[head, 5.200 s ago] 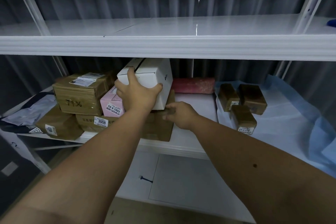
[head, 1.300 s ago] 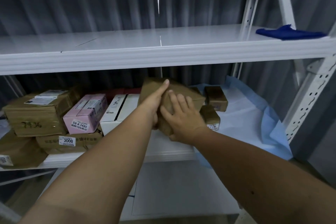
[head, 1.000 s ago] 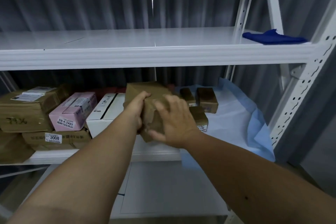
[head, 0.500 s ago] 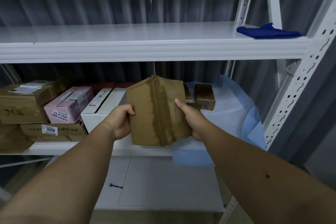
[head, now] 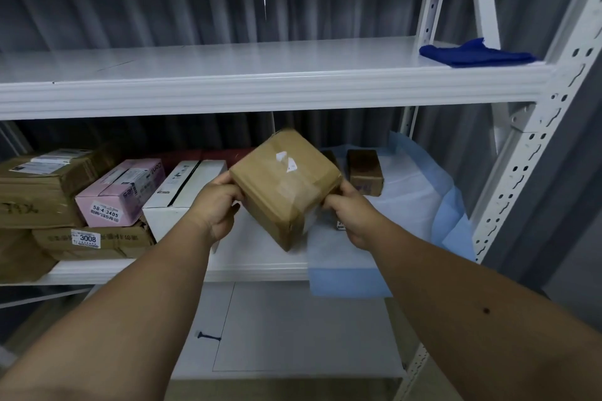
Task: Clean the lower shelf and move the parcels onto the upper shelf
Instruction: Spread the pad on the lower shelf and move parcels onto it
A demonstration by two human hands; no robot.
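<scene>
Brown box (head: 286, 185) held tilted in front of lower shelf (head: 260, 265), left hand (head: 217, 205) and right hand (head: 350, 215) clamped on opposite sides. Probably light, stiff cardboard; glossy tape likely slippery, so best gripped at edges.

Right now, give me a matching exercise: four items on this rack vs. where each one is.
Items:
1. blue cloth
2. brown box
3. pink box
4. white box

Places:
A. held in front of the shelves by left hand and right hand
B. lower shelf, just left of the held box
C. upper shelf, right end
D. stacked on the carton labelled 3008

Pairs: 1-C, 2-A, 3-D, 4-B
</scene>
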